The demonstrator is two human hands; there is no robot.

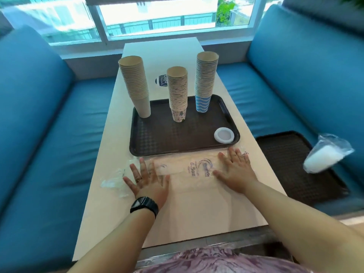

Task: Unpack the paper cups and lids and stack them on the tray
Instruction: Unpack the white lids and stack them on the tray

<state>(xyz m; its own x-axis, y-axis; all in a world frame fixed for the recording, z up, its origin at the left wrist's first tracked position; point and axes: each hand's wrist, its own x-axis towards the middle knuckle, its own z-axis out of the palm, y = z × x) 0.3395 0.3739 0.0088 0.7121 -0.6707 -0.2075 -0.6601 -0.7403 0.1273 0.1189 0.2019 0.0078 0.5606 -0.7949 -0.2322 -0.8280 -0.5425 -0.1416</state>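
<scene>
Hands are lying flat with fingers spread: the left hand [146, 179] is pressing one end of an empty clear plastic bag [189, 170] and the right hand [235, 170] is pressing the other end, neither gripping anything. The bag is lying flat on the table [197, 213], its long axis running left to right, just in front of the dark tray [177, 134]. On that tray three upright cup stacks are standing in a row, mouths facing up: a plain brown stack [136, 85] at left, a patterned stack [177, 93] in the middle, a blue striped stack [205, 79] at right. A single white lid [224, 135] is lying flat in the tray's near right corner. To the right, a bag of lids [325, 156] is resting tilted on a second tray [291, 174] on the blue seat [275, 107].
</scene>
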